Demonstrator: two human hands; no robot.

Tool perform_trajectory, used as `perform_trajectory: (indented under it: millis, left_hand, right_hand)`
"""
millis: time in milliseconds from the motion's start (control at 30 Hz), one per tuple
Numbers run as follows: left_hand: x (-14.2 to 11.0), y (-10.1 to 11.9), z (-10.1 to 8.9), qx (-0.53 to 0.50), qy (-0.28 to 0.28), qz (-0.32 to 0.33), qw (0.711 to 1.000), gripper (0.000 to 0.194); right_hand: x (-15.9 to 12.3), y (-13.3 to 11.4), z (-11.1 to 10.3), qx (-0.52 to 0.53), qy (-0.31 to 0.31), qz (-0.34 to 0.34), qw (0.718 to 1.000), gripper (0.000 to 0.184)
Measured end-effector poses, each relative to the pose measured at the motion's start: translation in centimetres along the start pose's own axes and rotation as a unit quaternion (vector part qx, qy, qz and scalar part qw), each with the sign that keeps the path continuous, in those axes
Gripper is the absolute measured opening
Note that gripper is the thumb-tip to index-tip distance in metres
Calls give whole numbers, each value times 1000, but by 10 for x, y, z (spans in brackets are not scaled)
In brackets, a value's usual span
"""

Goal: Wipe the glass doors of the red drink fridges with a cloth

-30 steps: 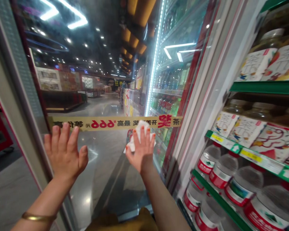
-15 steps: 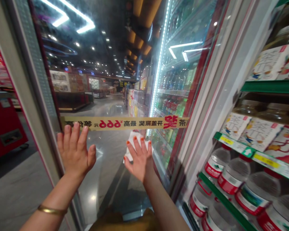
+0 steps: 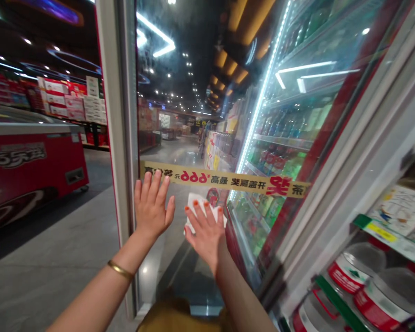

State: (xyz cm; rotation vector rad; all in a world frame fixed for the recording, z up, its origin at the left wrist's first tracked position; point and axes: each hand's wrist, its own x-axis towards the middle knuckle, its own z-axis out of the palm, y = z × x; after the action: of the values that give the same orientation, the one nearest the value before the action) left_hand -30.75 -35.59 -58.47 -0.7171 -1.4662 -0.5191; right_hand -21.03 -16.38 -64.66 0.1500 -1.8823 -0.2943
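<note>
A glass fridge door (image 3: 180, 258) with a pale frame stands before me, swung out from the shelves. Across the glass runs a yellow strip (image 3: 224, 178) with mirrored red and black writing. My left hand (image 3: 154, 200) lies flat on the pane near the frame, its fingertips over the strip's left end; it is open and holds nothing. Under the spread fingers of my right hand (image 3: 207, 235), a white tissue (image 3: 193, 203) is held against the glass below the strip. Part of the tissue is hidden by that hand.
At right, fridge shelves carry large water bottles (image 3: 356, 267) and boxed drinks (image 3: 401, 207) above green-edged price rails. Left of the door stands a red chest freezer (image 3: 38, 166). Stacked boxes (image 3: 65, 99) are behind it. A lit drinks fridge (image 3: 276, 152) appears in the glass.
My view has turned left, so the door and shelves sit further right and more of the red freezer shows. My hands have come closer together, the right still on the tissue.
</note>
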Motion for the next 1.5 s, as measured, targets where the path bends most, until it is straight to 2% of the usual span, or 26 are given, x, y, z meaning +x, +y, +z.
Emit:
perform_trajectory:
  millis: [67,133,167,233,300,333,400,467,533,633,733,800,900,967,1033,1133,1233,1367,1433,1500]
  left_hand:
    - [0,1,0,7,-1,1,1000,84]
    - [1,1,1,9,-2,3,1000,85]
    - [1,1,2,11,-1,2,1000,85]
    - [0,0,3,12,0,1,1000,84]
    - [-2,-2,3,4,-4,-5,1000,83]
    - [-3,-3,2,-5,-10,-9,1000,83]
    - [-6,-5,1,-23,-23,-17,999,84]
    - [-10,-7,0,-25,-37,-21,999,84]
    - [-13,-8,0,-8,-48,-14,999,83]
    - [-14,-9,2,9,-51,0,999,83]
    - [-14,-11,3,-21,-40,-1,999,77]
    - [-17,-11,2,-52,-31,-19,998,74]
    - [-25,-5,-4,-84,-16,-44,995,73]
    - [-26,2,-7,-103,-21,-39,994,73]
    - [-21,10,-7,-129,-39,-21,991,74]
    - [-8,20,-1,-154,-54,10,987,74]
    - [-4,22,5,-99,-71,31,992,73]
    - [-9,9,1,12,-110,-5,994,74]
    - [3,2,2,18,-83,-46,995,79]
    - [29,4,8,14,-39,-85,996,83]
  right_hand:
    - [-29,-1,-3,6,12,-35,999,62]
    - [-40,18,-8,-12,30,12,999,72]
    - [-34,29,-10,-28,38,50,998,78]
    - [-3,44,-13,-52,46,128,989,86]
    - [41,38,-11,-45,41,166,984,85]
    - [60,29,-9,-31,34,156,987,83]
    - [83,6,-5,7,13,73,997,76]
    - [81,-12,-2,37,-6,-35,999,71]
    - [65,-15,-2,44,-16,-89,995,68]
    - [48,1,-7,28,-12,-72,997,69]
    - [65,7,-10,28,-13,-60,998,74]
    - [87,-1,-9,48,-39,-79,995,77]
    - [110,-21,-6,86,-96,-149,980,76]
    - [114,-27,-7,102,-123,-182,970,77]
    - [113,-26,-13,125,-135,-184,966,87]
    - [110,-10,-27,195,-135,-180,955,107]
    - [113,20,-43,229,-108,-187,949,105]
    - [111,85,-59,101,-30,-140,985,83]
    - [98,120,-63,14,-14,-86,996,74]
    - [74,149,-63,-45,3,-44,998,71]
